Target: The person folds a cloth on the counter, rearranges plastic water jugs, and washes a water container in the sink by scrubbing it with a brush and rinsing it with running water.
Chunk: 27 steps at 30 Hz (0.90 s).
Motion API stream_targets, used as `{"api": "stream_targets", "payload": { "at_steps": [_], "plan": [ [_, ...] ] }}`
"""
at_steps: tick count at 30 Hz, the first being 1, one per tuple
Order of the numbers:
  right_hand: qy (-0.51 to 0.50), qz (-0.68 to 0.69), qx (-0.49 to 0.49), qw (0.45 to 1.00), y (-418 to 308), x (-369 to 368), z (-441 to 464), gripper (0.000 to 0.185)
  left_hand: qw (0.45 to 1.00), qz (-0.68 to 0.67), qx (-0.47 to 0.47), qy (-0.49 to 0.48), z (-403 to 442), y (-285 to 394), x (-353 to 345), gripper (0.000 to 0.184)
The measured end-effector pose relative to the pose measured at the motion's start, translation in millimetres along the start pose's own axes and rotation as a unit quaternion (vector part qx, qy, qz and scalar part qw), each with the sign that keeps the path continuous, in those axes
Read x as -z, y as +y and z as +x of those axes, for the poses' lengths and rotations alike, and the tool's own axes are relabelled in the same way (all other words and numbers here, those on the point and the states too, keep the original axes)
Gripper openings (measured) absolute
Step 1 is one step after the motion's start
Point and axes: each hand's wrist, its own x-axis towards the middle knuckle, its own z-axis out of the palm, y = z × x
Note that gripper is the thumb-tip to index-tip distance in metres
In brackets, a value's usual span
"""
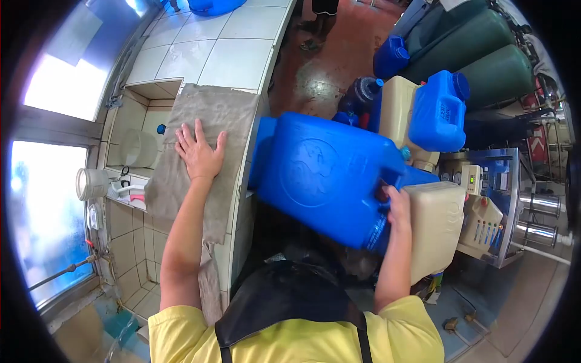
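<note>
My left hand (201,154) lies flat with fingers spread on a grey-brown cloth (209,112), which is draped over the tiled counter. My right hand (396,204) is wrapped round the handle of a large blue jug (321,172). The jug is tilted, in front of my body and to the right of the counter edge. Some of my right fingers are hidden in the handle opening. A beige jug (437,227) stands just right of my right wrist.
Beyond the held jug are a smaller blue jug (437,112), another beige jug (396,109) and a dark bottle (363,94). Green cylinders (466,42) lie at the upper right, a control panel (484,224) below. Tiled basins (130,242) are left. A person's legs (324,21) show at the top.
</note>
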Motion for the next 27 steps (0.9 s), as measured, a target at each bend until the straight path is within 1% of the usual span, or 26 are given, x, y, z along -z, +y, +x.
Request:
{"api": "stream_targets", "payload": {
  "at_steps": [1, 2, 4, 7, 9, 11, 12, 13, 14, 15, 16, 17, 19, 20, 24, 26, 27],
  "plan": [
    [-0.011, 0.006, -0.002, 1.0, 4, -18, 15, 0.023, 1.0, 0.001, 0.003, -0.002, 0, 0, 1, 0.086],
    [-0.033, 0.078, -0.022, 0.996, 20, -36, 38, 0.02, 1.0, 0.002, 0.005, -0.006, -1, -1, 2, 0.085],
    [-0.064, 0.121, -0.051, 0.989, 34, -60, 71, 0.018, 1.0, 0.004, 0.007, -0.013, -1, 1, 3, 0.084],
    [-0.093, 0.112, -0.072, 0.987, 46, -89, 110, 0.015, 1.0, 0.009, 0.004, -0.011, -2, 1, 4, 0.083],
    [-0.159, 0.119, -0.124, 0.972, 53, -105, 131, 0.011, 1.0, 0.012, 0.003, -0.01, -3, -1, 4, 0.082],
    [-0.179, 0.094, -0.144, 0.969, 64, -126, 148, 0.009, 1.0, 0.008, -0.003, -0.007, -4, -2, 5, 0.079],
    [-0.251, 0.14, -0.124, 0.95, 70, -137, 156, 0.008, 1.0, 0.008, -0.008, -0.013, -3, -2, 7, 0.079],
    [-0.219, 0.11, -0.161, 0.956, 77, -145, 163, 0.008, 1.0, 0.005, -0.011, -0.021, -3, -1, 12, 0.08],
    [-0.187, 0.079, -0.197, 0.959, 63, -164, 153, 0.007, 1.0, 0.001, -0.014, -0.028, -3, -1, 14, 0.08],
    [-0.211, 0.077, -0.213, 0.951, 65, -178, 153, 0.008, 0.999, 0.002, -0.014, -0.032, -4, -2, 15, 0.079],
    [-0.235, 0.076, -0.226, 0.942, 67, -192, 154, 0.011, 0.999, 0.002, -0.014, -0.034, -3, -4, 14, 0.079],
    [-0.268, 0.087, -0.192, 0.94, 83, -205, 159, 0.023, 0.999, 0.002, -0.019, -0.038, -3, -4, 15, 0.079],
    [-0.311, 0.113, -0.153, 0.931, 112, -230, 167, 0.037, 0.999, -0.005, -0.013, -0.043, -4, -4, 18, 0.078],
    [-0.308, 0.115, -0.156, 0.932, 112, -228, 167, 0.037, 0.999, -0.008, -0.016, -0.047, -4, -3, 20, 0.078],
    [-0.354, 0.109, -0.141, 0.918, 98, -217, 163, 0.045, 0.998, -0.007, -0.033, -0.058, -3, -4, 25, 0.076],
    [-0.387, 0.238, -0.229, 0.861, 102, -201, 177, 0.047, 0.997, -0.012, -0.036, -0.066, -3, -4, 28, 0.076],
    [-0.386, 0.238, -0.233, 0.86, 106, -193, 189, 0.047, 0.997, -0.018, -0.036, -0.07, -3, -3, 30, 0.076]
  ]
}}
